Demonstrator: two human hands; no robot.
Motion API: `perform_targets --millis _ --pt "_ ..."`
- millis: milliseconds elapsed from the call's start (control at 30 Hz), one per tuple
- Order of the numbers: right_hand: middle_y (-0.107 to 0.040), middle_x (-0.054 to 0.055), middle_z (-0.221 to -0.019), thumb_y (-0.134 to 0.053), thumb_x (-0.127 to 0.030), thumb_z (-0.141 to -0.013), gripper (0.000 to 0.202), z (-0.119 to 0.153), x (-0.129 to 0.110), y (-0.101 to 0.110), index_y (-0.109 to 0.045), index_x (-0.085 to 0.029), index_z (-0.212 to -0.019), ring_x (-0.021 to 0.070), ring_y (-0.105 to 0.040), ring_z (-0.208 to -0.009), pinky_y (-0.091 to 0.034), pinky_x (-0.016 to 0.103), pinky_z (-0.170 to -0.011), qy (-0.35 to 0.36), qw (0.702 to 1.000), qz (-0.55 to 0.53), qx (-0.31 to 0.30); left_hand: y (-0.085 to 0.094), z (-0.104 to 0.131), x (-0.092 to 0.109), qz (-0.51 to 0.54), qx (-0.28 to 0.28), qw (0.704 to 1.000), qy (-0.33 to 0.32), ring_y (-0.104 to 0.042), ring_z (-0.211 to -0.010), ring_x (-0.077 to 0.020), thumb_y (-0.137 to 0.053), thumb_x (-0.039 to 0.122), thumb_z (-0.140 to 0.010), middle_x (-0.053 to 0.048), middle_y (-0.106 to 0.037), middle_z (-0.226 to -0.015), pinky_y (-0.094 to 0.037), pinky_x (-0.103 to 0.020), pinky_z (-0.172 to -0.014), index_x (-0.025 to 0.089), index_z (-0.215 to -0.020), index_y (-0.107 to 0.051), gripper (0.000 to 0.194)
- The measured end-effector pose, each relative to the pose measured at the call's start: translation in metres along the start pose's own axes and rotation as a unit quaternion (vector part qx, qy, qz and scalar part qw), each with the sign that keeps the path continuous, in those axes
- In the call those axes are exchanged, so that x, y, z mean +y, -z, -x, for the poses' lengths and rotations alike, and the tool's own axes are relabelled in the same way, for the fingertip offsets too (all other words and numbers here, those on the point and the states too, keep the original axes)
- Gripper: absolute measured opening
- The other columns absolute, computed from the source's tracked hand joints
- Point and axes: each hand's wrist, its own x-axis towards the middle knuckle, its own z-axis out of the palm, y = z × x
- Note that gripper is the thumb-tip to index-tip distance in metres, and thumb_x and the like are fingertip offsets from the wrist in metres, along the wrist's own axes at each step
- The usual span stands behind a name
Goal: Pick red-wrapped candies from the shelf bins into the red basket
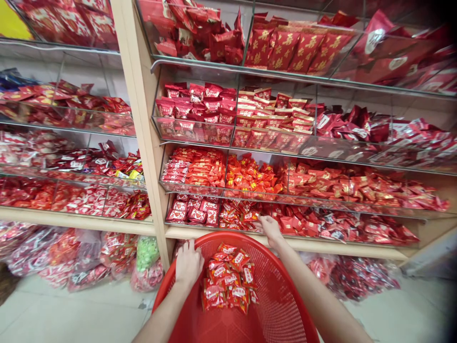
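My left hand [189, 263] is closed over the left rim of a red plastic basket [282, 281]. Inside that basket lies a loose pile of small red-and-orange candy packets [228, 278] with white lettering. My right hand [270, 229] reaches past the far rim to the bottom shelf. Its fingertips pinch a shiny red candy packet [251, 216] at the front of a bin. Similar packets [232, 213] fill this bin. To its left, a bin holds square red packets [194, 210] with white labels.
Clear-fronted shelves of red packets rise ahead, with a glass ledge [303, 202] just above my right hand. A wooden upright [141, 119] divides the shelving. Bulging clear bags [117, 250] sit on the tiled floor [71, 309] beneath the lowest board.
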Motion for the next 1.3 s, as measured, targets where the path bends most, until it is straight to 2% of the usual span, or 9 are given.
perform_targets --millis 100,200,400,533,667,833,933,1133,1300 --pt "-0.069 0.007 -0.072 -0.056 -0.030 -0.079 0.017 0.031 0.009 0.005 -0.046 -0.019 -0.071 0.0175 -0.068 -0.075 -0.053 0.025 -0.063 -0.018 0.991 -0.120 -0.053 0.001 -0.001 0.001 0.001 -0.002 1.000 -0.004 -0.045 -0.105 -0.0247 -0.041 0.024 -0.082 -0.012 -0.054 -0.117 -0.034 -0.039 -0.088 0.017 -0.094 -0.066 0.029" --pt "-0.066 0.003 -0.065 -0.065 -0.032 -0.071 0.023 0.065 0.022 -0.007 -0.046 -0.019 -0.070 0.0161 -0.068 -0.069 -0.052 0.023 -0.061 -0.063 0.965 -0.215 -0.138 0.003 -0.002 0.003 0.005 -0.007 1.000 -0.003 -0.045 -0.104 -0.0247 -0.040 0.024 -0.082 -0.012 -0.053 -0.119 -0.034 -0.040 -0.088 0.017 -0.092 -0.067 0.029" --pt "-0.058 -0.007 -0.059 -0.075 -0.040 -0.058 0.039 0.123 0.042 -0.043 -0.050 -0.020 -0.080 0.0152 -0.067 -0.059 -0.048 0.021 -0.053 -0.062 0.933 -0.215 -0.282 0.005 -0.001 0.002 0.011 -0.010 1.000 0.000 -0.044 -0.104 -0.0251 -0.042 0.023 -0.082 -0.012 -0.052 -0.121 -0.034 -0.040 -0.088 0.017 -0.092 -0.066 0.027" --pt "-0.062 -0.003 -0.062 -0.074 -0.044 -0.058 0.039 0.150 0.063 -0.039 -0.056 -0.016 -0.077 0.0138 -0.066 -0.058 -0.048 0.022 -0.054 -0.115 0.912 -0.168 -0.357 0.004 0.000 0.001 -0.004 0.001 1.000 -0.005 -0.045 -0.104 -0.0254 -0.041 0.023 -0.082 -0.013 -0.052 -0.120 -0.034 -0.039 -0.088 0.017 -0.092 -0.066 0.028" --pt "-0.065 0.000 -0.064 -0.074 -0.034 -0.061 0.031 0.148 0.081 -0.011 -0.057 -0.015 -0.079 0.0123 -0.065 -0.057 -0.047 0.021 -0.053 -0.167 0.917 -0.146 -0.331 0.002 -0.001 0.001 -0.016 0.012 1.000 -0.017 -0.047 -0.101 -0.0254 -0.040 0.024 -0.082 -0.013 -0.054 -0.116 -0.036 -0.039 -0.085 0.016 -0.090 -0.066 0.028" --pt "-0.065 0.000 -0.059 -0.063 -0.020 -0.073 0.011 0.128 0.084 0.015 -0.055 -0.016 -0.077 0.0113 -0.064 -0.057 -0.048 0.020 -0.056 -0.191 0.932 -0.138 -0.276 0.001 -0.002 0.001 -0.021 0.012 1.000 -0.017 -0.047 -0.100 -0.0253 -0.040 0.025 -0.082 -0.013 -0.054 -0.115 -0.036 -0.039 -0.084 0.016 -0.089 -0.066 0.029" --pt "-0.063 0.001 -0.055 -0.057 -0.014 -0.075 0.004 0.121 0.083 0.013 -0.054 -0.016 -0.078 0.0119 -0.063 -0.052 -0.048 0.021 -0.053 -0.220 0.934 -0.131 -0.250 0.000 -0.002 0.001 -0.026 0.012 0.999 -0.016 -0.047 -0.100 -0.0251 -0.040 0.025 -0.082 -0.013 -0.053 -0.117 -0.036 -0.039 -0.084 0.016 -0.089 -0.066 0.028" --pt "-0.065 0.003 -0.062 -0.052 -0.004 -0.075 0.012 0.119 0.083 -0.001 -0.055 -0.014 -0.081 0.0137 -0.067 -0.060 -0.052 0.022 -0.060 -0.276 0.923 -0.198 -0.182 0.000 -0.002 0.000 -0.025 0.016 0.999 -0.018 -0.047 -0.101 -0.0258 -0.040 0.025 -0.082 -0.014 -0.054 -0.117 -0.036 -0.039 -0.083 0.016 -0.089 -0.066 0.028" --pt "-0.067 0.007 -0.063 -0.049 0.000 -0.077 0.014 0.123 0.081 -0.003 -0.054 -0.012 -0.082 0.0143 -0.067 -0.060 -0.053 0.023 -0.062 -0.305 0.912 -0.217 -0.168 0.000 -0.002 0.001 -0.029 0.022 0.999 -0.021 -0.048 -0.100 -0.0258 -0.041 0.025 -0.082 -0.014 -0.055 -0.115 -0.036 -0.038 -0.082 0.016 -0.088 -0.066 0.027"
